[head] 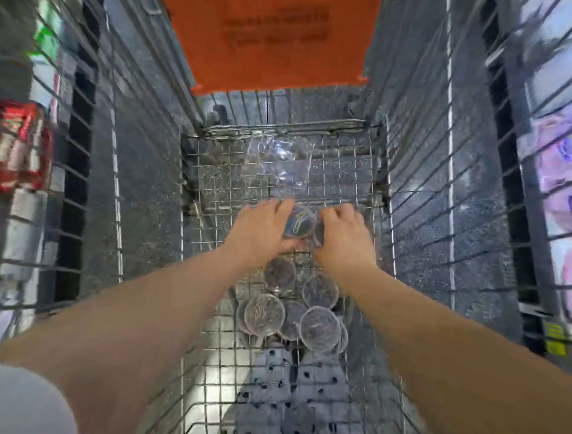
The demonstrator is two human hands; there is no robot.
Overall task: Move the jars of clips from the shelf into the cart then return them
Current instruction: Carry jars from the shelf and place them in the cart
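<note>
**Both hands down on the jars in the cart**

Seen from above, deep inside a wire cart [220,181]. Left hand [261,229] down at the mesh floor, fingers and thumb wrapped round a jar of coloured clips [299,222], its round face turned up towards the camera. Right hand [343,234] just beside it, fingertips touching that jar's right edge. Fingers curled, probably round a second jar [318,233], mostly hidden under the palm.

Nearer the body, on the same floor, a heap of clear jars [264,314], round faces up, touching and partly overlapping, just below the two wrists. Beyond the hands, a crumpled clear wrapper [277,164] lying on the mesh. At the top of the view, an orange flap [269,39] with blurred dark print. Through the mesh at the bottom, spotted fabric [290,397]. White sleeve [17,402] in the lower left corner.

Outside the cart walls, shelving on both sides: red packs [19,149] to the left, pink and purple packs [561,183] to the right, all blurred.
</note>
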